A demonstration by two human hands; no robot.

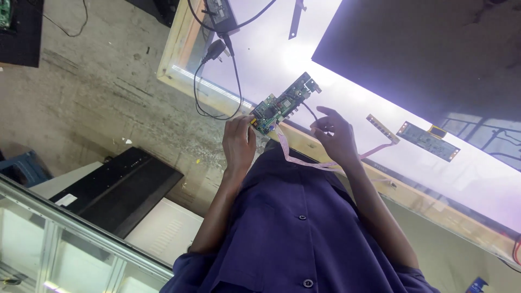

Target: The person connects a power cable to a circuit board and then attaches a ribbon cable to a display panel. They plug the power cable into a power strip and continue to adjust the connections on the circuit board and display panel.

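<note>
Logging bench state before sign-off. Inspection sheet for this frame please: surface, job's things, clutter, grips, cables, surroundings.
Surface: backlit white panel in a wooden frame; dark screen lies over its far part.
Job's things: green circuit board, held above the frame edge; pink ribbon cable hangs from it.
Clutter: long board, small strip, black adapter, dark bar.
Grips: left hand grips the board's near end; right hand pinches a thin black wire from the board.
Cables: black cord loops off the adapter.
Surroundings: concrete floor, black flat unit, glass cabinet.
</note>
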